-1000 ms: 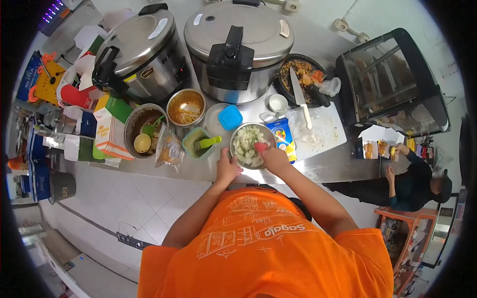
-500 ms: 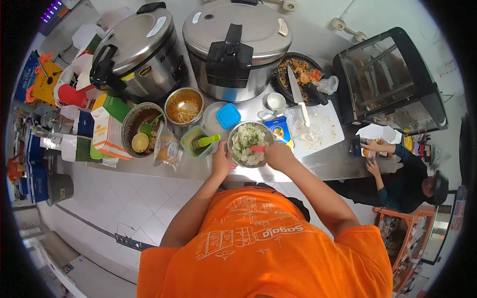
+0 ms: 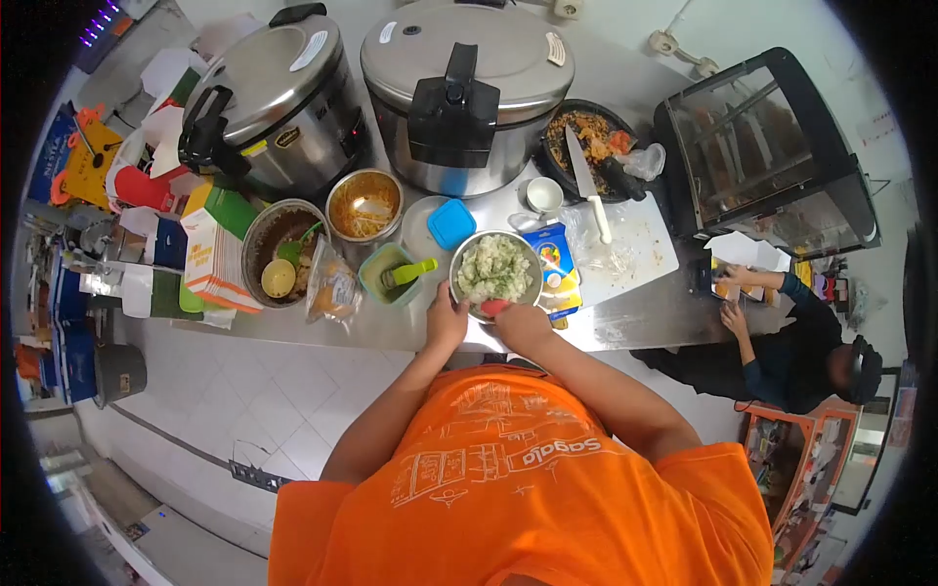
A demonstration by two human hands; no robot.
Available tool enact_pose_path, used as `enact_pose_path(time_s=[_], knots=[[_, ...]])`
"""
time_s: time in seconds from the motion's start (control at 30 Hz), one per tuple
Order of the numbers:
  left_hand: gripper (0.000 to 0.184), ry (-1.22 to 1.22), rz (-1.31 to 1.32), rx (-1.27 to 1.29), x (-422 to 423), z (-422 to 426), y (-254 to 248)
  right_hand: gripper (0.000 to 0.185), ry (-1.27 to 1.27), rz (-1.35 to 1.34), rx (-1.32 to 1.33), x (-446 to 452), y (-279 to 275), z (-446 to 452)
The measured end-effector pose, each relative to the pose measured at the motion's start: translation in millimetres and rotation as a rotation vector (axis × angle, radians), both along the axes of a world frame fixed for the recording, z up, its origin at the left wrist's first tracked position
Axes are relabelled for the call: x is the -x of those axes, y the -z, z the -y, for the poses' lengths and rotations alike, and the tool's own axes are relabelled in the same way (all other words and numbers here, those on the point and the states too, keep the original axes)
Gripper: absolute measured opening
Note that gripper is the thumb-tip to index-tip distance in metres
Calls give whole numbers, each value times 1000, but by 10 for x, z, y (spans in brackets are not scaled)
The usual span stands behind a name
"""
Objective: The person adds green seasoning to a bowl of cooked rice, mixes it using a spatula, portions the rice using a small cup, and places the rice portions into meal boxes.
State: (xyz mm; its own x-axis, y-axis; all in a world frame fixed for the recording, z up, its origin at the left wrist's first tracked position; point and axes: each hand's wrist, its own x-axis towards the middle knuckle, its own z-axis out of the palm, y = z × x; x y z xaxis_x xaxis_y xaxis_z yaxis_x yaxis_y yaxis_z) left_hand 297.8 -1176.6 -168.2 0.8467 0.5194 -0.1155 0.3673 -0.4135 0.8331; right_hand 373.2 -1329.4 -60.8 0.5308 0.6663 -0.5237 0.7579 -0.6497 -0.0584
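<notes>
A metal bowl of white rice mixed with green bits is at the counter's front edge. My left hand grips the bowl at its near left rim. In my right hand is a utensil with a pinkish-red handle, at the near rim; its working end is hidden in the rice. Just left of the bowl stands a clear tub with a green-handled tool in it. A blue and yellow box lies to the right, and a blue lid behind.
Two large rice cookers stand at the back. A knife rests across a black mortar and a white cutting board. Pots and a bagged item are leftward. A person handles a food box at right.
My right hand has moved left and toward me with the red-handled utensil, from the bowl's right side to its near rim. The rice looks more heaped and evenly mixed.
</notes>
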Motion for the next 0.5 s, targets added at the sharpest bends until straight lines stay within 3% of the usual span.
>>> enact_pose_path(time_s=[0.07, 0.13, 0.2, 0.3, 0.37, 0.43, 0.5], knots=[[53, 8, -87, 64, 20, 31, -249, 22, 47, 4, -204, -132, -165, 43], [49, -129, -172, 667, -62, 15, -616, 22, 82, -61, -67, -357, -487, 3], [49, -124, -150, 671, -94, -13, -505, 22, 248, -31, -134, -484, -804, 14], [51, -88, -149, 696, -133, -80, -489, 23, 312, 128, -206, -905, -132, 68], [52, -73, -170, 727, -171, -154, -455, 23, 246, 53, -318, -1102, 375, 36], [51, -58, -184, 714, -244, -218, -365, 24, 167, -24, -423, -1074, 353, -6], [50, -37, -156, 616, -286, -293, -318, 19, 193, 122, -470, -843, 266, -60]])
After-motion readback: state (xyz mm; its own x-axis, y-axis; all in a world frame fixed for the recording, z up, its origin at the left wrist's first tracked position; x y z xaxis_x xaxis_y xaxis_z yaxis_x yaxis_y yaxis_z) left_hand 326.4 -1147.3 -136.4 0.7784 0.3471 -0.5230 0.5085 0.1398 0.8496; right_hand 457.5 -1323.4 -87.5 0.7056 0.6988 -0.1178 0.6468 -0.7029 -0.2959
